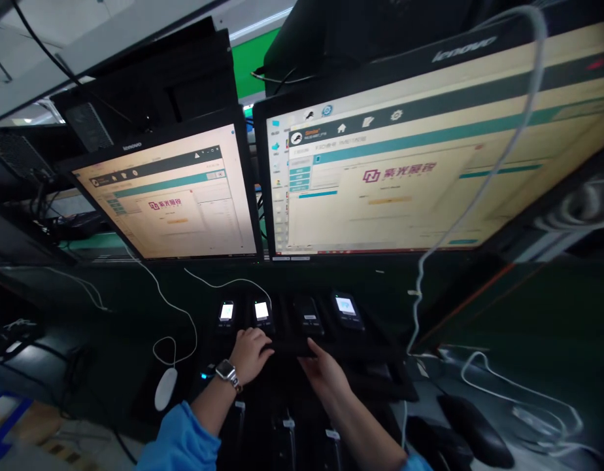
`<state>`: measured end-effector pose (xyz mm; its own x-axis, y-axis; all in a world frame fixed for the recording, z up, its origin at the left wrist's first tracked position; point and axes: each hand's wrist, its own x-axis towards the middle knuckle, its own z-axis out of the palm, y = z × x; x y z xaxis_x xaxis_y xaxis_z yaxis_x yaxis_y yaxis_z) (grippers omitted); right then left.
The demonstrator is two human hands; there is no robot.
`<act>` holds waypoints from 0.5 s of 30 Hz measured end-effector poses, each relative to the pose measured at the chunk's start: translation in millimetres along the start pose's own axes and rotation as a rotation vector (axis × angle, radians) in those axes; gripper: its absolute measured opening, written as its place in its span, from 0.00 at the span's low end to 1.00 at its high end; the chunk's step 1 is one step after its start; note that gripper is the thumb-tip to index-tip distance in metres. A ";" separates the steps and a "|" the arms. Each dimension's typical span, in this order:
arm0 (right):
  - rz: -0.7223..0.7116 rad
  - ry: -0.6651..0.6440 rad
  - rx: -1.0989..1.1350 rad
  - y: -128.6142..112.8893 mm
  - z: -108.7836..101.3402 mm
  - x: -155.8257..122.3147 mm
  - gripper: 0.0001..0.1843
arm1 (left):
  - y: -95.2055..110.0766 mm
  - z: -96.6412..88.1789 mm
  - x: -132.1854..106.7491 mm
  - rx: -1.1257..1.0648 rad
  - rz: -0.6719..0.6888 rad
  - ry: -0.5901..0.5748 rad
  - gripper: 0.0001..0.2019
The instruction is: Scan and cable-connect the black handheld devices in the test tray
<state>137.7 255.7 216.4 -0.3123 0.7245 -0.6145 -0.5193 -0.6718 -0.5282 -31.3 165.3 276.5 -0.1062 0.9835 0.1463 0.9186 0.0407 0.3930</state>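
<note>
Hands at a test bench, head cam: left hand [250, 353], w/ wristwatch [227, 371], rests curled over the second of four small handsets [261, 314] docked in a black tray [380, 356] below two monitors [380, 176]; right hand [326, 373], fingers loosely extended, touches the tray edge, holding nothing. Handsets look light, rigid, prob. slick; best gripped by the sides. White mouse [165, 388] sits left.

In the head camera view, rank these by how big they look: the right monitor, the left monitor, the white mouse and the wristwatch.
1. right monitor, though it sits nearer the camera, so true size against the other is unsure
2. left monitor
3. white mouse
4. wristwatch on the left hand
</note>
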 end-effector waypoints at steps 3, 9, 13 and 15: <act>0.026 -0.005 0.044 -10.4 -1.9 -4.1 0.06 | -15.4 -28.3 21.6 0.094 -0.041 0.067 0.14; 0.014 -0.039 0.141 -29.9 1.9 -23.7 0.11 | -53.3 -63.2 120.8 0.263 -0.031 -0.088 0.25; 0.031 -0.043 0.155 -39.7 4.9 -30.9 0.09 | -62.8 -72.9 164.5 0.298 -0.025 -0.251 0.14; 0.038 -0.020 0.172 -46.7 5.5 -25.6 0.09 | -65.7 -87.6 166.8 0.326 -0.061 -0.246 0.12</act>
<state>165.5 269.4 260.0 -0.3491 0.7034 -0.6191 -0.6346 -0.6636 -0.3961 -142.6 311.3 354.5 -0.1067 0.9887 -0.1054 0.9900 0.1155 0.0806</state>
